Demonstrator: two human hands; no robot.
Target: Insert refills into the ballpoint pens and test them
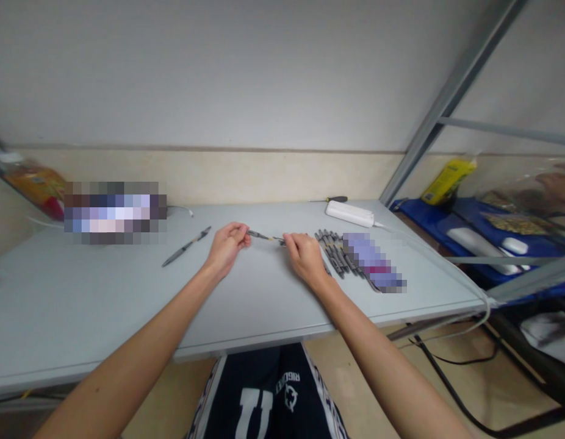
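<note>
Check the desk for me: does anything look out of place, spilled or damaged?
I see no spill or damage. Only a single pen stands out: it lies slantwise on the left of the desk, apart from the row of pens on the right, though that may be deliberate.

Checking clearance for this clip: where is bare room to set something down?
On the pale grey flat tabletop, bare room lies left of the lone slim grey pen, and near the front edge between the bare forearms. Crowded: right of the right hand, slim grey pens bunch beside a flat, pixelated rectangular object, with a white oblong box behind.
</note>
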